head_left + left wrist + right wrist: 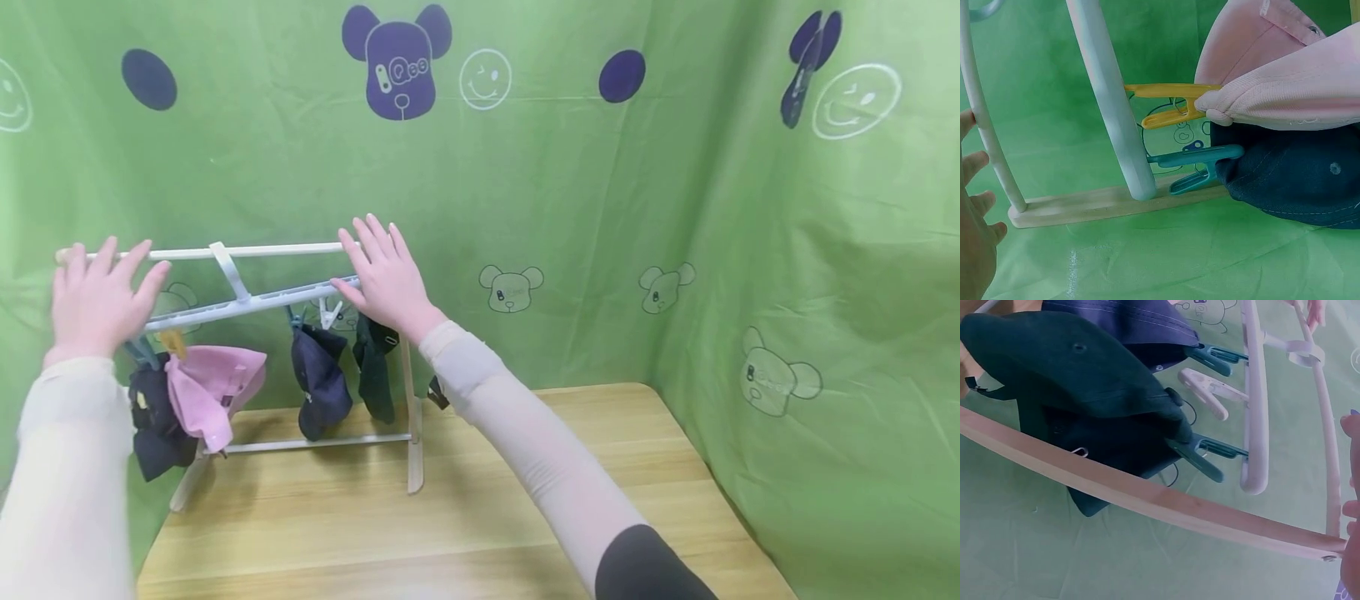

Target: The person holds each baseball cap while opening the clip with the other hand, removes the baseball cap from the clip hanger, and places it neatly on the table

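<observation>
Near the counter's (480, 517) far-left corner, caps (213, 379) are suspended by clips (172, 342) from the hanger (288, 298), its hook (229, 272) borne by the rack (292, 250); left hand (97, 304) and right hand (392, 282) are held there, fingers (381, 234) outspread.

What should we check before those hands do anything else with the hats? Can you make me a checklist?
1. Hook looped over the rail: ok.
2. Hanger level: not ok, it slants down toward the left in the head view.
3. Pink cap clipped: ok, the yellow clip pinches it.
4. White clip holding a hat: not ok, it holds nothing.
5. Left hand and right hand touching the rail: cannot tell, but both are right by it.
</observation>
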Available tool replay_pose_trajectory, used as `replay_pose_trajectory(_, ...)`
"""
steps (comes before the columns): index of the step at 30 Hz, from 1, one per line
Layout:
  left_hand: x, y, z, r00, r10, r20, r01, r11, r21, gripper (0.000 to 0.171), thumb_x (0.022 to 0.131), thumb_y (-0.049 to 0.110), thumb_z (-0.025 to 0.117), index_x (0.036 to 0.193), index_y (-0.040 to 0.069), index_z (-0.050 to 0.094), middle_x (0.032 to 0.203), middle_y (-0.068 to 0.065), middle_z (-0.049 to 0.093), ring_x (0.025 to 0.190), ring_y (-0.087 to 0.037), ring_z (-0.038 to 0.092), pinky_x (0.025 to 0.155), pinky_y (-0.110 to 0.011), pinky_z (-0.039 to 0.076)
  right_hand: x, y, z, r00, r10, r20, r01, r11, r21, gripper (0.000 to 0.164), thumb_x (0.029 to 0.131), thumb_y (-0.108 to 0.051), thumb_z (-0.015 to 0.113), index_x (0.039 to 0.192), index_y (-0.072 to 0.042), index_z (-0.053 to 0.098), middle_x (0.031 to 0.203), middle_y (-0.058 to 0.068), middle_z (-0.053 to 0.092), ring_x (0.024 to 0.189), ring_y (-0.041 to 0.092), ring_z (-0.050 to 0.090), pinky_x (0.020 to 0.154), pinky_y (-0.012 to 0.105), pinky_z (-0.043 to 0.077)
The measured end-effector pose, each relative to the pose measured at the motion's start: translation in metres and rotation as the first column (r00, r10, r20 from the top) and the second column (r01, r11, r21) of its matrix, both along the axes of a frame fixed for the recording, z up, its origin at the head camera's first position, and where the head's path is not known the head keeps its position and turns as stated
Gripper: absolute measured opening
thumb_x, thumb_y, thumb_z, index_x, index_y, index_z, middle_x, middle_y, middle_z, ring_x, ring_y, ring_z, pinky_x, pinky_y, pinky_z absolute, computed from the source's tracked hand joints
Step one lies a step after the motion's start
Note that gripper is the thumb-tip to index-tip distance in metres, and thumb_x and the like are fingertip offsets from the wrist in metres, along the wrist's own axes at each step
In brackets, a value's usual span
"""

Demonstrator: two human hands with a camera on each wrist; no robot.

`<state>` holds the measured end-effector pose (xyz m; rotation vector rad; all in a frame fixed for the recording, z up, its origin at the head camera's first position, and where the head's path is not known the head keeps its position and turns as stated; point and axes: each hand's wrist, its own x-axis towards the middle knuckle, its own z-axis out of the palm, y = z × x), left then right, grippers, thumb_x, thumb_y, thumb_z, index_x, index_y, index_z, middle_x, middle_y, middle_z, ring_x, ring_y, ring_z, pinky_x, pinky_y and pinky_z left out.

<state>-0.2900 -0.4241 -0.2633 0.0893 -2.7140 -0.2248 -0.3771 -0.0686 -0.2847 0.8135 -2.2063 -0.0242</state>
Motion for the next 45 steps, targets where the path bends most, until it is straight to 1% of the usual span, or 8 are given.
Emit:
replay_pose_trajectory(5,-0.0041,-0.001,0.0027,1.0,0.018,0.009,-0.018,1.0,0.003,0.072,0.099,0.061,0.011,0.157,0.017,0.011,0.159,-0.03,0.001,0.142,-0.059,-0.01,0.114,-0.07,-0.01,0.0007,-0.0016,0.0036,1.0,-0.029,-0.001,0.029,0.999,0.017,0.071,0.098,-0.06,0.039,0.153,-0.016,0.031,0.157,0.008,0.037,0.148,0.027,0.029,0.126,0.042,0.015)
replay_pose_trajectory(10,-0.0051,-0.0025,0.0038,0.999,0.033,0.011,-0.034,0.998,0.048,0.072,0.099,0.061,0.01,0.157,0.017,0.012,0.158,-0.031,0.005,0.141,-0.061,-0.007,0.111,-0.075,-0.001,-0.0001,-0.0037,0.004,0.998,-0.062,0.004,0.062,0.998,0.031,0.071,0.097,-0.06,0.04,0.153,-0.018,0.031,0.155,0.01,0.039,0.144,0.026,0.037,0.124,0.041,0.02)
replay_pose_trajectory(17,-0.0053,-0.0033,0.0006,1.0,0.03,0.002,-0.03,0.997,0.074,0.071,0.1,0.06,0.011,0.156,0.017,0.012,0.158,-0.031,0.004,0.141,-0.06,-0.008,0.108,-0.078,0.002,-0.0009,-0.0053,0.0019,0.996,-0.09,0.006,0.089,0.994,0.054,0.071,0.096,-0.061,0.041,0.153,-0.019,0.032,0.154,0.011,0.04,0.142,0.026,0.039,0.124,0.042,0.021)
replay_pose_trajectory(25,-0.0042,0.0001,0.0005,1.0,0.029,-0.006,-0.029,0.997,0.074,0.071,0.1,0.059,0.013,0.156,0.015,0.015,0.157,-0.034,0.009,0.142,-0.06,-0.004,0.108,-0.078,0.004,-0.0002,-0.0056,-0.0001,0.995,-0.103,0.018,0.101,0.993,0.058,0.072,0.096,-0.062,0.041,0.153,-0.02,0.032,0.152,0.008,0.044,0.139,0.024,0.042,0.124,0.041,0.022)
replay_pose_trajectory(30,-0.0046,0.001,0.0011,0.999,0.027,-0.02,-0.026,0.998,0.061,0.071,0.101,0.059,0.013,0.156,0.013,0.016,0.156,-0.035,0.011,0.143,-0.059,0.0,0.112,-0.074,-0.001,-0.0015,-0.0051,0.0004,0.996,-0.094,0.01,0.093,0.995,0.047,0.071,0.095,-0.061,0.042,0.152,-0.02,0.033,0.15,0.008,0.046,0.139,0.023,0.043,0.124,0.041,0.021)
replay_pose_trajectory(37,-0.0062,0.0022,-0.0012,0.999,0.016,-0.048,-0.016,1.0,0.001,0.072,0.101,0.058,0.015,0.155,0.01,0.018,0.153,-0.037,0.018,0.142,-0.056,0.012,0.117,-0.066,-0.01,0.001,-0.0017,0.0001,0.997,-0.079,0.009,0.079,0.996,0.031,0.07,0.096,-0.06,0.043,0.152,-0.02,0.034,0.149,0.008,0.047,0.138,0.023,0.043,0.124,0.041,0.02)
replay_pose_trajectory(40,-0.0072,0.002,-0.0038,0.998,0.014,-0.057,-0.013,1.0,0.01,0.072,0.101,0.058,0.016,0.155,0.011,0.018,0.153,-0.036,0.018,0.143,-0.053,0.012,0.118,-0.063,-0.013,0.0024,-0.0004,-0.001,0.997,-0.076,0.002,0.076,0.997,0.022,0.069,0.095,-0.059,0.045,0.151,-0.02,0.036,0.149,0.007,0.048,0.137,0.023,0.044,0.124,0.04,0.02)
replay_pose_trajectory(45,-0.0074,-0.0001,-0.0059,0.997,0.012,-0.071,-0.01,0.999,0.038,0.071,0.101,0.058,0.016,0.156,0.013,0.018,0.156,-0.034,0.015,0.147,-0.049,0.007,0.119,-0.058,-0.017,0.0017,0.0004,-0.0008,0.998,-0.068,-0.007,0.069,0.997,0.022,0.069,0.095,-0.059,0.045,0.152,-0.02,0.035,0.149,0.007,0.047,0.137,0.023,0.044,0.124,0.04,0.022)
